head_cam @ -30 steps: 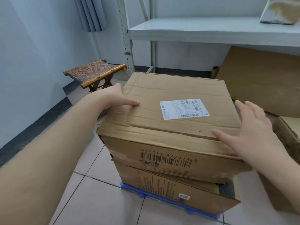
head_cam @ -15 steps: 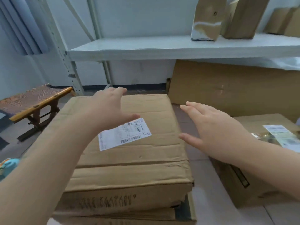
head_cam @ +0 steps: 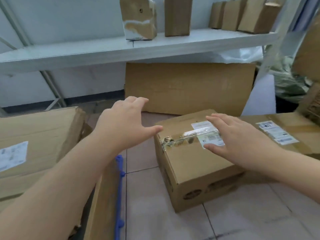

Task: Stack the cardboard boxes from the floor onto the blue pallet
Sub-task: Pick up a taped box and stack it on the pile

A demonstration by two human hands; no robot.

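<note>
A taped cardboard box (head_cam: pixel 190 172) with a white label stands on the tiled floor at centre right. My right hand (head_cam: pixel 239 141) hovers open over its top, fingers spread above the label. My left hand (head_cam: pixel 124 123) is open in the air just left of the box's upper left corner, holding nothing. At the left, two stacked cardboard boxes (head_cam: pixel 38 135) rest on the blue pallet (head_cam: pixel 119 191), of which only the right edge shows.
Another labelled box (head_cam: pixel 284 134) lies on the floor to the right. A large flat cardboard sheet (head_cam: pixel 188 87) leans against the wall under a white shelf (head_cam: pixel 131 47) carrying several small boxes. A plastic bag (head_cam: pixel 290 80) sits at far right.
My view has swung right from the stacked boxes to the floor box. Both hands left the stack and moved over to the taped box.
</note>
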